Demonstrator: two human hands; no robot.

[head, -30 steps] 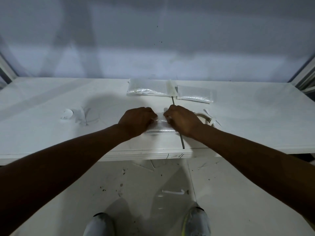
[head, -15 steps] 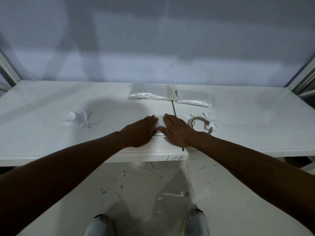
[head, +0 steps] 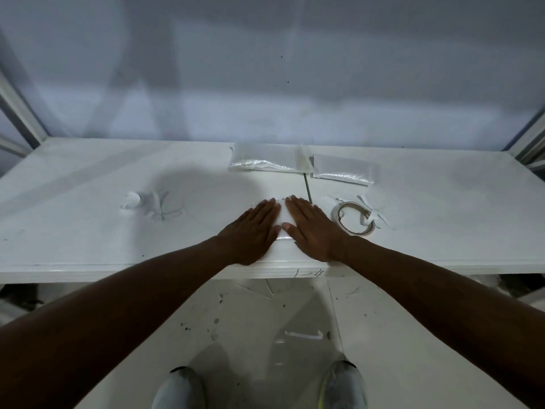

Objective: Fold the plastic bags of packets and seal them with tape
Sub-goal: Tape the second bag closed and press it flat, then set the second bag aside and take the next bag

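- A pale wall (head: 265, 84) rises behind everything.
- The white worktop (head: 442, 219) runs across the whole view, with a thin dark seam (head: 307, 188) from front to back near its middle.
- Below its front edge is a white speckled floor (head: 398, 335), where a short strip of tape (head: 303, 335) lies between two light shoes (head: 180, 388).
- The left hand (head: 250, 228) lies palm down near the front edge of the worktop, its fingers straight and together, pressing on a plastic bag.
- The right hand (head: 312, 228) lies flat just beside it in the same way, fingers straight, on the same bag.
- That plastic bag (head: 282, 215) is mostly hidden under both palms; only a pale sliver shows between the hands and at its near edge.
- Two folded bags lie side by side at the back: the larger bag (head: 262, 161) to the left and the smaller bag (head: 343, 170) to the right of the seam.
- A tape roll (head: 354, 221) lies flat just beside the right hand, with loose ends trailing from it.
- Crumpled tape scraps (head: 144, 203) sit well apart to the left.
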